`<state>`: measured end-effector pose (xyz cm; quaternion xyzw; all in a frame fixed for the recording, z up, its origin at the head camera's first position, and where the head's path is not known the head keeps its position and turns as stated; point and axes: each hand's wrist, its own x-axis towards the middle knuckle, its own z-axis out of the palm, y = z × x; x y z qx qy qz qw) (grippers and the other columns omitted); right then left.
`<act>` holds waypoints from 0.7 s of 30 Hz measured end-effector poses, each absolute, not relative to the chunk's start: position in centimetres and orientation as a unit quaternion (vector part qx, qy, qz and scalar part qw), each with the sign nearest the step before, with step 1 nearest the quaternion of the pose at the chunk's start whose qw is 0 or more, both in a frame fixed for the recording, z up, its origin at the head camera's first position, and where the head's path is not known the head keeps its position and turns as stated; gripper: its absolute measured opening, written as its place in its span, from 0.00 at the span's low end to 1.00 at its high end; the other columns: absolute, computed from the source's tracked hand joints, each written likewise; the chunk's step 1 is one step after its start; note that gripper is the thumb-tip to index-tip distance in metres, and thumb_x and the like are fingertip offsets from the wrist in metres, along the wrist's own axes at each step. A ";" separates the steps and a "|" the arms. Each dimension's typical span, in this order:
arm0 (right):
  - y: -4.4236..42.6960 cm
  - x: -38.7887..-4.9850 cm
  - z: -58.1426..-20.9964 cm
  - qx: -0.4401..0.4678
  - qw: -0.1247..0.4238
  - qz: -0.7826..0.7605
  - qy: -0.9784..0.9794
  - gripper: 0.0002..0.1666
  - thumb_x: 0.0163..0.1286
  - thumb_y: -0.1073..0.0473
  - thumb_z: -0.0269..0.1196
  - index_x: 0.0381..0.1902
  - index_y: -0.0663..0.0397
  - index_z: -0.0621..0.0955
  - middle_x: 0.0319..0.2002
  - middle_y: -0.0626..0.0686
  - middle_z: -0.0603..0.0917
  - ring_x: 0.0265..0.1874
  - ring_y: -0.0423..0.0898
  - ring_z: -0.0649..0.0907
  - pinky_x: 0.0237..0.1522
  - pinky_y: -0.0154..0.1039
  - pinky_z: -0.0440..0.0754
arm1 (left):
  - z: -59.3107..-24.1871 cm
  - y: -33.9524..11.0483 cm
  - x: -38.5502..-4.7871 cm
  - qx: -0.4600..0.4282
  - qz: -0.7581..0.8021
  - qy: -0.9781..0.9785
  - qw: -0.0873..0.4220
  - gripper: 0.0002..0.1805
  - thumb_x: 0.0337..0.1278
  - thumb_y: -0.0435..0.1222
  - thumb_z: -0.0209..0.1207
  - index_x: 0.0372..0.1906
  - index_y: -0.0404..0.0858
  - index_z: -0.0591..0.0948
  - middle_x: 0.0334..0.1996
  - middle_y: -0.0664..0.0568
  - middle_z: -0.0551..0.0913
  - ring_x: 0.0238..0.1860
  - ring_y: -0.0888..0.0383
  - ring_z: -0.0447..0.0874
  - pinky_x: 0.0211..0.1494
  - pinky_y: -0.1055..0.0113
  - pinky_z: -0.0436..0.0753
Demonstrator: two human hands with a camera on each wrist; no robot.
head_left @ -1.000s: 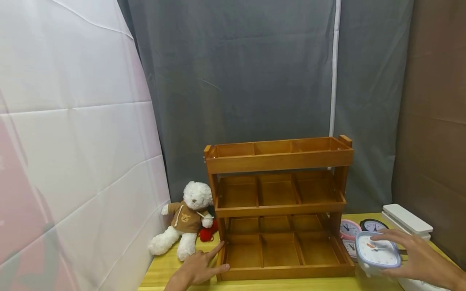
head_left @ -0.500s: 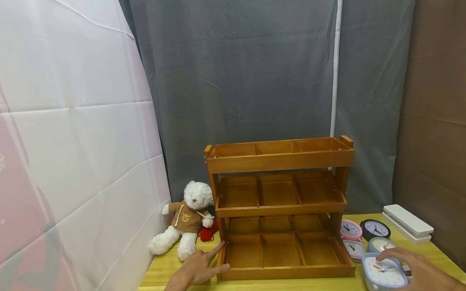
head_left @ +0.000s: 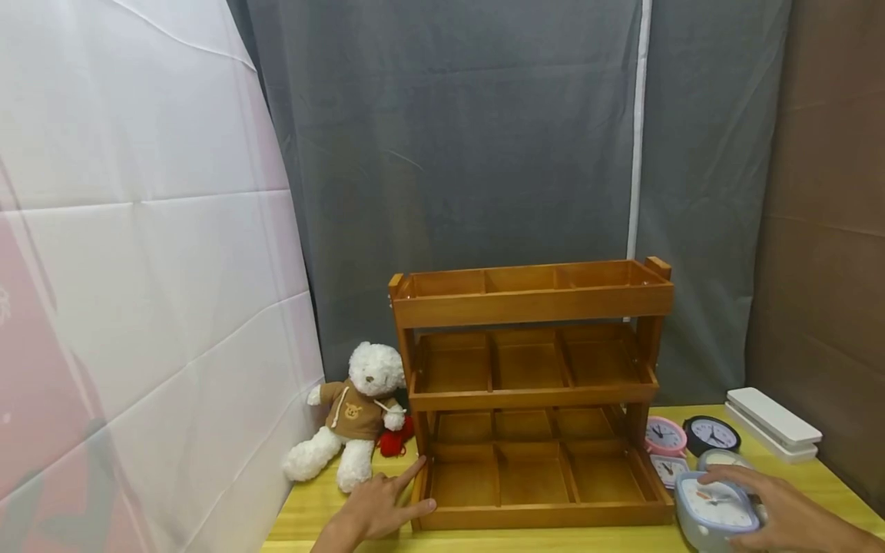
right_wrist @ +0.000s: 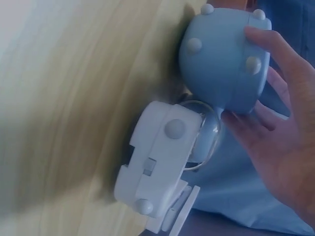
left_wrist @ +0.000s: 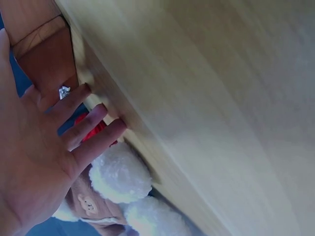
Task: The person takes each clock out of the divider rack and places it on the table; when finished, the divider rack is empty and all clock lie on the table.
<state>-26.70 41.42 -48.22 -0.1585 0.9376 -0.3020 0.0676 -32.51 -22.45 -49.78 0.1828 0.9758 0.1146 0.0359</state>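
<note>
A wooden three-tier rack [head_left: 539,518] with divided compartments stands on the yellow table. My left hand [head_left: 373,507] is at its lower left corner, index finger and thumb extended against the side; the left wrist view shows that hand [left_wrist: 44,152] with its fingers spread. At the rack's right, my right hand [head_left: 784,511] holds a light blue alarm clock [head_left: 715,507] between thumb and fingers, its white face tilted up. In the right wrist view the blue clock [right_wrist: 221,59] shows small round white knobs, close to the tabletop; whether it touches cannot be told.
Behind the held clock stand a pink round clock [head_left: 665,435], a white square clock [head_left: 669,468], a black clock [head_left: 712,435] and a grey round clock [head_left: 722,458]. A white clock [right_wrist: 160,157] lies nearer me. Back right is a white box-like item [head_left: 774,422]; left, a teddy bear [head_left: 362,415].
My right hand has lowered the blue clock toward the table's front, then shifted it slightly left. The grey and black clocks behind it have come into view. My left hand has stayed put.
</note>
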 end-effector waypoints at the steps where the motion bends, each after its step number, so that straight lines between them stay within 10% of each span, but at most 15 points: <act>1: 41.4 -26.8 -48.2 -0.167 0.062 -0.300 0.937 0.33 0.66 0.47 0.73 0.66 0.49 0.77 0.64 0.71 0.75 0.48 0.42 0.77 0.46 0.57 0.84 | -49.8 -22.5 -32.5 0.181 0.118 0.976 0.037 0.43 0.66 0.72 0.50 0.82 0.60 0.63 0.45 0.36 0.87 0.40 0.35 0.85 0.46 0.34 0.81; 4: 41.2 -27.1 -48.2 -0.186 0.047 -0.290 0.938 0.30 0.65 0.47 0.73 0.64 0.43 0.79 0.63 0.68 0.77 0.45 0.33 0.75 0.44 0.48 0.82 | -49.9 -22.7 -32.7 0.179 0.126 0.975 0.037 0.42 0.67 0.71 0.50 0.81 0.60 0.63 0.49 0.34 0.86 0.45 0.32 0.85 0.48 0.32 0.81; 13: 41.0 -27.2 -48.2 -0.205 0.072 -0.325 0.920 0.30 0.69 0.48 0.69 0.68 0.39 0.77 0.65 0.67 0.74 0.45 0.37 0.76 0.44 0.47 0.80 | -50.0 -23.0 -32.5 0.225 0.187 0.955 0.047 0.42 0.74 0.66 0.49 0.83 0.50 0.61 0.18 0.56 0.74 0.22 0.60 0.78 0.47 0.43 0.85; 17: 40.2 -27.2 -47.8 -0.263 -0.063 -0.231 0.935 0.34 0.61 0.47 0.77 0.64 0.40 0.80 0.60 0.55 0.82 0.50 0.33 0.79 0.43 0.39 0.82 | -48.8 -23.3 -31.7 0.235 0.193 0.953 0.017 0.41 0.72 0.62 0.55 0.81 0.45 0.65 0.41 0.43 0.88 0.42 0.46 0.88 0.52 0.40 0.84; 21: 38.7 -27.2 -46.5 -0.234 -0.211 -0.143 0.938 0.37 0.53 0.42 0.81 0.59 0.44 0.83 0.56 0.50 0.86 0.52 0.41 0.83 0.45 0.45 0.87 | -47.1 -23.8 -30.9 0.212 0.191 0.958 -0.037 0.41 0.67 0.60 0.62 0.76 0.43 0.72 0.63 0.36 0.81 0.62 0.32 0.79 0.54 0.34 0.81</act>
